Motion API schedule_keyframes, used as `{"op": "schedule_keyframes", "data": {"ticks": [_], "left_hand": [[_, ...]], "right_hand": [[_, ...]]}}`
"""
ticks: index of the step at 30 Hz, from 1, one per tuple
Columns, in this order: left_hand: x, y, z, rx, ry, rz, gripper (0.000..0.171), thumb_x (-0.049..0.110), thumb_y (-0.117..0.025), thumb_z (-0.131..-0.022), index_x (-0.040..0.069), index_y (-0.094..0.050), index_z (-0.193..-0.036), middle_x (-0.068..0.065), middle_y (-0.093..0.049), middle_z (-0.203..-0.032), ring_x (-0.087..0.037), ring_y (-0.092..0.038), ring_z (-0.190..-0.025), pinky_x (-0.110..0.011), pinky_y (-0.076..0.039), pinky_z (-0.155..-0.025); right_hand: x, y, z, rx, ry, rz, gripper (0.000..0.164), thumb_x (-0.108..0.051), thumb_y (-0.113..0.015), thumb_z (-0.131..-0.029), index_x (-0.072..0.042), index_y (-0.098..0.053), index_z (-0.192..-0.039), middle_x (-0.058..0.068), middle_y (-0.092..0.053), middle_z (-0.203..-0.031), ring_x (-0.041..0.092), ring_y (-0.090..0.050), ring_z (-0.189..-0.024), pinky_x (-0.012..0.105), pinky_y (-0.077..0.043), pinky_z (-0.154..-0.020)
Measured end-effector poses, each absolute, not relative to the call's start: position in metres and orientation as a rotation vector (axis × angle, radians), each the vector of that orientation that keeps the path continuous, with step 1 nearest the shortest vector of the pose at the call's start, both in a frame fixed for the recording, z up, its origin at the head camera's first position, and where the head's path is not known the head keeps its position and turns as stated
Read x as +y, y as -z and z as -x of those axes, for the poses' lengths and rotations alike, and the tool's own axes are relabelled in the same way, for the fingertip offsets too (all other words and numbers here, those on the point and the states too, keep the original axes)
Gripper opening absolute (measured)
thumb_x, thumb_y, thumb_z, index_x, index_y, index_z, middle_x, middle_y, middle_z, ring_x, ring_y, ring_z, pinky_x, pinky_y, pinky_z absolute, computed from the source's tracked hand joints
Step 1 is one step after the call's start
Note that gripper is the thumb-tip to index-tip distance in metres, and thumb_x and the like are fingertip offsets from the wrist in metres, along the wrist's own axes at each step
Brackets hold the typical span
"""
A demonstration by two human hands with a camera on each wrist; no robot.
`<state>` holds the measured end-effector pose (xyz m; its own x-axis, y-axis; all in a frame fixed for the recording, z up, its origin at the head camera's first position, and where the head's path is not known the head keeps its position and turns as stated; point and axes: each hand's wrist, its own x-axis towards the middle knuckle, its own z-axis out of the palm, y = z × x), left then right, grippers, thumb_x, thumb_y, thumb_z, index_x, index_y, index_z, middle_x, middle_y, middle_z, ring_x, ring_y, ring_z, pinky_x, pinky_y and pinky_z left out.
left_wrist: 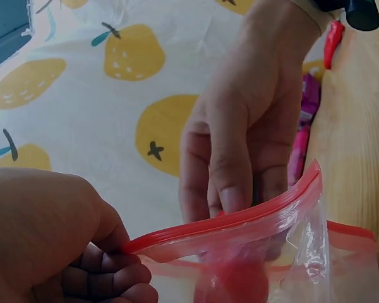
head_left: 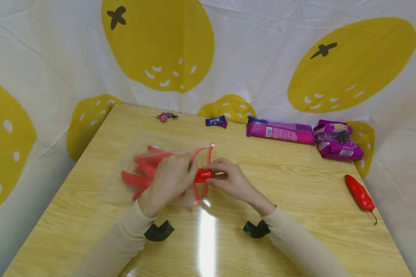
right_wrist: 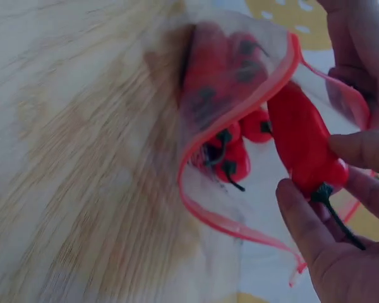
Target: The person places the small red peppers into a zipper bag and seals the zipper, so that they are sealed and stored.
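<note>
A clear zip bag [head_left: 112,190] with a red zip edge lies on the table, several red chili peppers [head_left: 136,180] inside it. My left hand [head_left: 173,173] pinches the bag's rim between thumb and fingers; the left wrist view shows the mouth spread apart there. In my right hand [head_left: 230,181], thumb and fingers grip another red chili pepper [right_wrist: 303,132] near its green stem. Its tip points through the open mouth toward the peppers inside, whose green stems show in the right wrist view.
One more red chili pepper [head_left: 360,194] lies near the right table edge. Along the back are a lollipop [head_left: 163,116], a small blue-purple wrapped packet [head_left: 216,122], a long pink-purple package [head_left: 280,132] and a purple bag [head_left: 339,142]. A fruit-print cloth [head_left: 249,57] hangs behind the table.
</note>
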<state>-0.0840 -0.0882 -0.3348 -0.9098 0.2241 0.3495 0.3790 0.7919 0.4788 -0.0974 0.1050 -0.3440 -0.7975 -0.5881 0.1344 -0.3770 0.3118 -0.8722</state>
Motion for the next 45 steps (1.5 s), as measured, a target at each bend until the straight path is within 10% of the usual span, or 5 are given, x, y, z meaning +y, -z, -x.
{"op": "schedule_keyframes", "data": {"ticks": [16, 25, 36, 45], "left_hand": [[-0.086, 0.337, 0.084, -2.624, 0.758, 0.473, 0.027, 0.013, -0.056, -0.083, 0.013, -0.046, -0.058, 0.002, -0.036, -0.051, -0.014, -0.037, -0.044, -0.027, -0.029, -0.041], [-0.087, 0.337, 0.084, -2.606, 0.757, 0.491, 0.025, 0.012, -0.056, -0.082, 0.012, -0.047, -0.060, 0.003, -0.036, -0.050, -0.012, -0.036, -0.043, -0.025, -0.026, -0.040], [-0.088, 0.337, 0.084, -2.613, 0.786, 0.492, 0.027, 0.011, -0.055, -0.084, 0.012, -0.046, -0.058, 0.005, -0.034, -0.048, -0.009, -0.035, -0.041, -0.023, -0.026, -0.039], [-0.089, 0.337, 0.083, -2.630, 0.788, 0.477, 0.026, 0.010, -0.054, -0.083, 0.012, -0.046, -0.058, 0.004, -0.035, -0.048, -0.009, -0.035, -0.042, -0.023, -0.027, -0.039]], "right_hand": [[0.043, 0.392, 0.133, 2.532, 1.405, 0.995, 0.004, 0.003, -0.058, -0.080, 0.000, -0.060, -0.082, 0.005, -0.058, -0.073, 0.008, -0.047, -0.067, 0.020, -0.043, -0.063], [0.062, 0.387, 0.128, 2.534, 1.389, 0.948, 0.018, -0.006, -0.062, -0.083, -0.005, -0.061, -0.101, 0.007, -0.064, -0.098, 0.015, -0.062, -0.084, 0.022, -0.050, -0.073], [0.241, 0.373, 0.120, 3.211, 0.892, 0.853, 0.026, -0.006, -0.064, -0.082, -0.002, -0.062, -0.108, 0.013, -0.062, -0.100, 0.019, -0.062, -0.074, 0.035, -0.051, -0.060], [0.440, 0.387, 0.101, 3.463, 0.166, -0.151, 0.041, -0.011, -0.054, -0.080, 0.010, -0.048, -0.115, 0.038, -0.044, -0.103, 0.055, -0.042, -0.088, 0.062, -0.033, -0.069]]}}
